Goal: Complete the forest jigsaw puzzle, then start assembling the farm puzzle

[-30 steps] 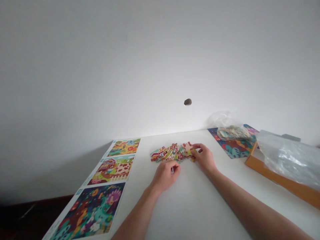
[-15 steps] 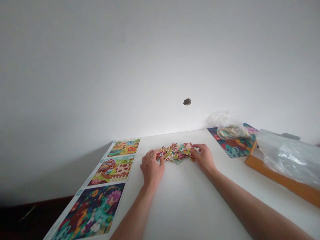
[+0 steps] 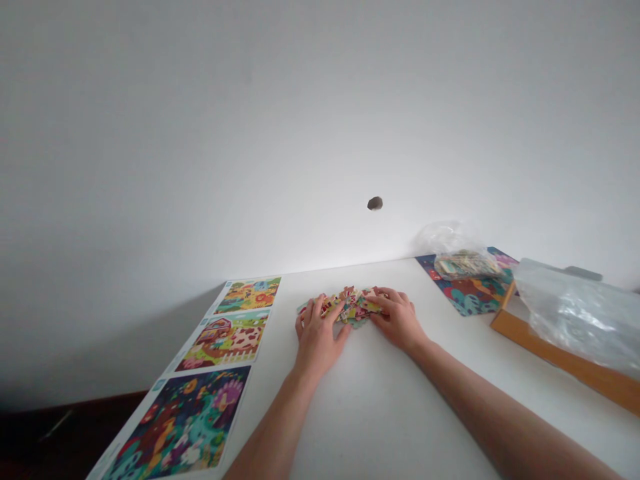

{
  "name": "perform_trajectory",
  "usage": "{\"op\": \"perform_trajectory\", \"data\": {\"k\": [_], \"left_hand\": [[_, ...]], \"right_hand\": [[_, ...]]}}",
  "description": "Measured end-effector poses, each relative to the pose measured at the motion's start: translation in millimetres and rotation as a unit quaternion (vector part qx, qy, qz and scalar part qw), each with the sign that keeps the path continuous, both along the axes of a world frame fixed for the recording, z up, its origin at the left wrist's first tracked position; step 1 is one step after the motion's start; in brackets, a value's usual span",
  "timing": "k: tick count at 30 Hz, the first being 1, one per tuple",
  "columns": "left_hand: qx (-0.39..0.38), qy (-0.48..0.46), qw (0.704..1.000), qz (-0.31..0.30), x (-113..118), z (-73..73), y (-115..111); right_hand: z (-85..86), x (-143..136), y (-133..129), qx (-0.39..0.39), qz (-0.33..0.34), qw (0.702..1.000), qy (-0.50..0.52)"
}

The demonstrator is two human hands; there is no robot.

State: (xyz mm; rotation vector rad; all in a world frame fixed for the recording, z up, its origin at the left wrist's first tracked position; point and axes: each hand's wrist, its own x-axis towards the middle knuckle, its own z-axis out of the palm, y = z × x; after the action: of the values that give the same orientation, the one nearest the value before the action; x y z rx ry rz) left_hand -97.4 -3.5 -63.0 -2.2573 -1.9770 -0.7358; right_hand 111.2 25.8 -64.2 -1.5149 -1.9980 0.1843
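A heap of colourful jigsaw puzzle pieces (image 3: 356,308) lies on the white table (image 3: 360,400), between my two hands. My left hand (image 3: 319,335) rests over the heap's left end, fingers spread across the pieces and thumb apart. From the other side, my right hand (image 3: 396,317) lies on the right end of the heap, its fingers stretched out over the pieces. The hands partly cover the heap. Neither hand lifts a piece that I can see.
Along the left edge lie three picture sheets: a jungle scene (image 3: 247,295), a farm scene (image 3: 227,339) and a dark forest scene (image 3: 183,423). At right, a bag of puzzle pieces (image 3: 465,263) sits on a dark picture sheet (image 3: 470,300). Clear plastic (image 3: 575,320) covers an orange-brown box (image 3: 560,360).
My left hand has shifted right onto the pieces, and my right hand has moved left over them with its fingers stretched further. The heap is more covered and some pieces have shifted.
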Motion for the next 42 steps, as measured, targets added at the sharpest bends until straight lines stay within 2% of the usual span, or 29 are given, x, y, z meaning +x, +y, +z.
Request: {"op": "perform_trajectory", "data": {"k": [2,4,8,10,16,21,29,34,42], "left_hand": [[-0.005,0.000,0.999,0.035,0.0,1.4,0.5],[-0.013,-0.001,0.999,0.039,0.9,3.6,-0.6],[-0.017,0.008,0.999,-0.040,4.6,6.7,-5.4],[-0.016,0.009,0.998,-0.054,5.4,6.7,-6.4],[-0.011,-0.014,1.000,0.004,3.1,3.2,-2.8],[0.005,-0.016,1.000,0.009,3.5,2.2,-2.6],[0.001,-0.008,0.999,0.053,2.5,3.5,-1.7],[-0.009,0.029,0.999,0.016,3.6,1.1,-3.1],[-0.003,0.018,1.000,-0.004,3.5,3.7,-4.0]], "right_hand": [[0.8,0.5,0.1,-0.006,-0.028,1.000,-0.002],[2.5,0.1,-0.7,-0.007,-0.048,0.999,-0.009],[6.3,-3.3,-5.2,0.015,-0.012,0.999,-0.037],[6.8,-4.7,-7.0,0.019,0.015,0.998,-0.053],[5.3,-3.4,-6.1,-0.018,-0.014,0.999,-0.049],[6.6,-4.2,-7.9,-0.025,0.034,0.997,-0.060],[5.7,-3.2,-6.1,-0.038,-0.013,0.997,-0.069],[7.5,-5.6,-8.8,-0.021,0.014,0.996,-0.084],[5.3,-5.0,-9.1,0.014,0.003,0.998,-0.068]]}}
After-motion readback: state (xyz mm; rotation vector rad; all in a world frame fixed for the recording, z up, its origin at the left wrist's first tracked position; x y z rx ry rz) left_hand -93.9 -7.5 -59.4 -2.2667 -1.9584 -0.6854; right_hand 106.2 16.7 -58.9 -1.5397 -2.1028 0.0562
